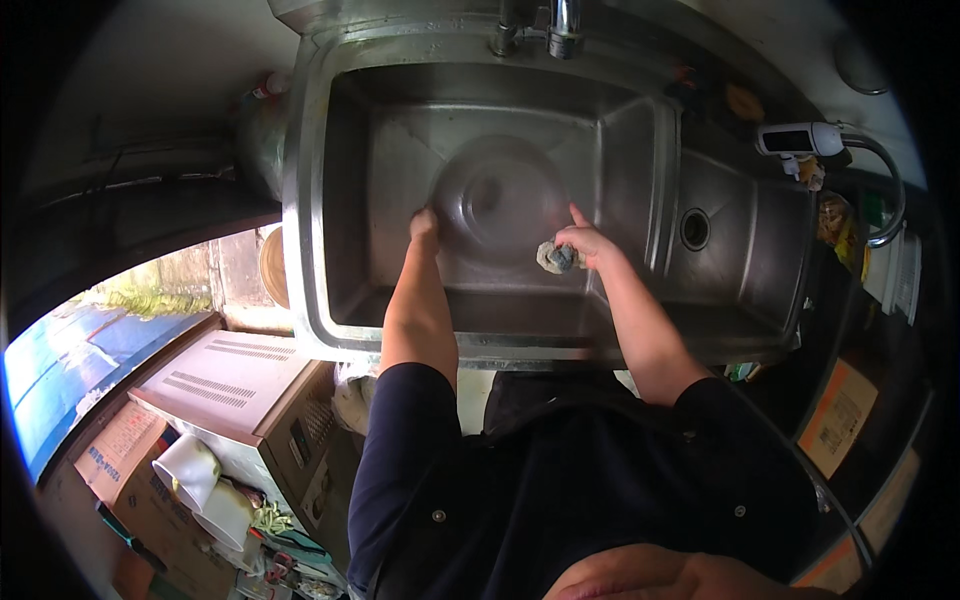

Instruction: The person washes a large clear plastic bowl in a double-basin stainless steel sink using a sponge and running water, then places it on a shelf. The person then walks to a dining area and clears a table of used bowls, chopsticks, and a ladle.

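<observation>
A round metal basin (pixel 501 199) lies in the large basin of a stainless steel sink (pixel 304 247). At its left edge is my left hand (pixel 424 223), fingers curled; what they grip at the rim is partly hidden. My right hand (pixel 586 241) is by the round basin's right side, with a grey and whitish scrubbing cloth or pad (pixel 556 257) held in it and one finger stretched along the rim. Both forearms reach in over the sink's near edge.
A chrome faucet (pixel 564 34) stands at the sink's far side. To the right are a smaller sink basin with a drain (pixel 695 229) and a white tap unit with a curved hose (pixel 801 139). Lower left stand a metal appliance (pixel 225 375), white tubs (pixel 187 472) and a cardboard box (pixel 161 517).
</observation>
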